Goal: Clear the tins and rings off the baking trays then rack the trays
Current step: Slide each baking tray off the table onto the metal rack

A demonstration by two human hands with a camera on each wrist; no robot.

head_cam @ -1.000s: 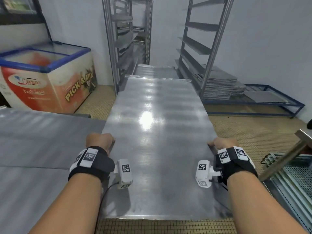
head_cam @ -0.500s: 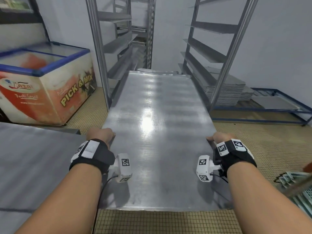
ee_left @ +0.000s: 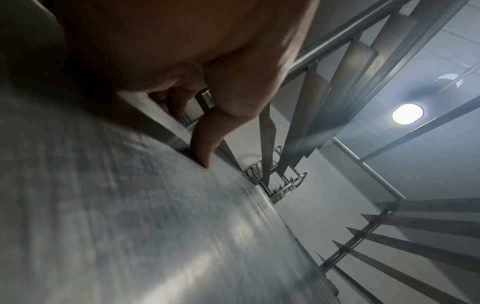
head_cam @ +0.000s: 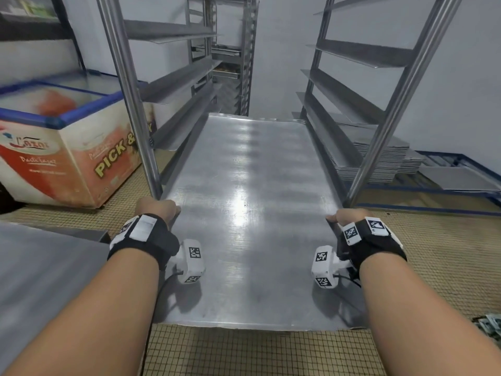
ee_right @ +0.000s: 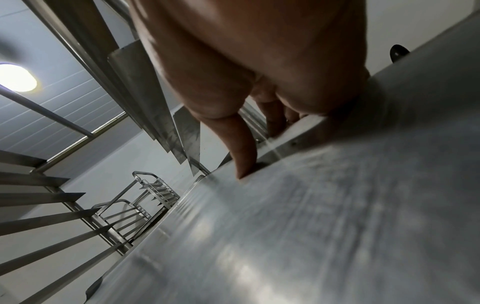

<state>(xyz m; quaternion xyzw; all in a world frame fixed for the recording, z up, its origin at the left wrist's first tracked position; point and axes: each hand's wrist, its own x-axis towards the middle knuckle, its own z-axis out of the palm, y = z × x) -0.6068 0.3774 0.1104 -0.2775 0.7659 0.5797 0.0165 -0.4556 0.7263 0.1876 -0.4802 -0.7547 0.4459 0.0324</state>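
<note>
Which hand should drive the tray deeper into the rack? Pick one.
Neither alone: left hand and right hand each grip a side edge of the baking tray, level with each other, already between the rack uprights. Push with both.

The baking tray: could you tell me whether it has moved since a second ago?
Yes. The baking tray has gone forward into the rack; its far end now lies between the uprights.

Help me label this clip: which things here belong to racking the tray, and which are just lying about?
Part of the job: baking tray, left hand, right hand, tray rack.

Just lying about: ice-cream freezer, stacked trays, worktable.
</note>
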